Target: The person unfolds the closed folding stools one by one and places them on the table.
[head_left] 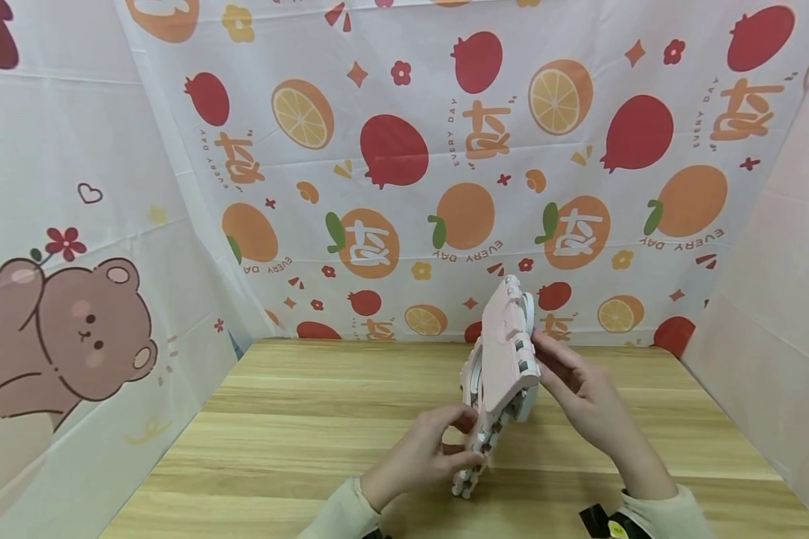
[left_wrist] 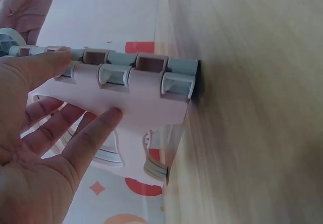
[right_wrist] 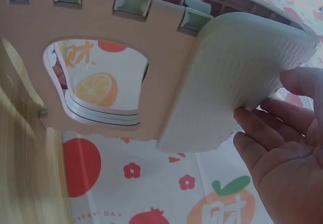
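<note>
A pink and white plastic folding stool (head_left: 502,359) stands tilted and partly folded on the table. It has ribbed panels, a row of hinges along its edges and a cut-out in one leg panel (right_wrist: 169,82). My left hand (head_left: 431,453) grips its near lower side, with one fingertip on the hinge row (left_wrist: 113,75) and others at the pink panel (left_wrist: 146,100). On the far right side, my right hand (head_left: 589,397) holds the edge of the white panel (right_wrist: 222,77), thumb and fingertips close together there. In the head view part of the right fingers is hidden behind the stool.
The wood-grain table (head_left: 297,419) meets a fruit-printed cloth (head_left: 391,224) at its back edge. Another cloth with a printed bear (head_left: 94,329) hangs at the left, and a pale cloth (head_left: 768,314) at the right. A black strap (head_left: 613,522) lies by the right sleeve.
</note>
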Tool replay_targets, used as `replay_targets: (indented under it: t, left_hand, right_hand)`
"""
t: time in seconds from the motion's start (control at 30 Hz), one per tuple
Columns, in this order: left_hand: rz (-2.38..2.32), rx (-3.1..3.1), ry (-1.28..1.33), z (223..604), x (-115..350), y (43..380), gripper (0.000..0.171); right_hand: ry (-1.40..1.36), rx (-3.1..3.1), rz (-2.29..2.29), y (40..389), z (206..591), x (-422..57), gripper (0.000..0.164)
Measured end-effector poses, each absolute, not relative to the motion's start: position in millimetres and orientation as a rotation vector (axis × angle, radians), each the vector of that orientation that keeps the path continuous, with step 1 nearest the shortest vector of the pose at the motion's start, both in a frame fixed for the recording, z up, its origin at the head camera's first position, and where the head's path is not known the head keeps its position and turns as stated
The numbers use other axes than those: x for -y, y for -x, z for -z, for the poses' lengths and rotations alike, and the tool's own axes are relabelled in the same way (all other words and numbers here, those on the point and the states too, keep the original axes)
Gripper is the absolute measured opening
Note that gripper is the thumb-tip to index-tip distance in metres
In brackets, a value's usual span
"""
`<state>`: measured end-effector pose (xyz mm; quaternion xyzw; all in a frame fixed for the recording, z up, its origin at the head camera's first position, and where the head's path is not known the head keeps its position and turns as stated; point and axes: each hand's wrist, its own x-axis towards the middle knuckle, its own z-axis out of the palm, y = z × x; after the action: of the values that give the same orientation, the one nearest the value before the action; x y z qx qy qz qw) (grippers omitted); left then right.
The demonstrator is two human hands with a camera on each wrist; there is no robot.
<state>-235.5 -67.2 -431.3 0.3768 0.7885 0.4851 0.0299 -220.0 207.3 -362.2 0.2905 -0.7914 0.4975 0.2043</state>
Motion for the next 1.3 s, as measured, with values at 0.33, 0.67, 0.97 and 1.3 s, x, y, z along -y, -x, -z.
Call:
replay_targets:
  t: [0.33,0.67,0.97,1.3]
  left_hand:
    - [-1.413,-2.522,-1.134,425,74,239,0.035]
    - [-1.366,-2.566,-1.137,422,77,242,0.034]
    - [-1.347,-2.577,-1.145,421,78,242,0.04]
    - [-1.365,-2.556,-1.094,420,81,243,0.044]
  right_hand:
    - [-0.886,2.399,-1.36,226,375,-197,0.043]
    - [-0.974,2.646,-1.422,234,390,-198,0.032]
    - [-1.081,2.661,-1.369,237,402,-182,0.026]
    - [-1.061,2.706,-1.353,236,405,-176,0.026]
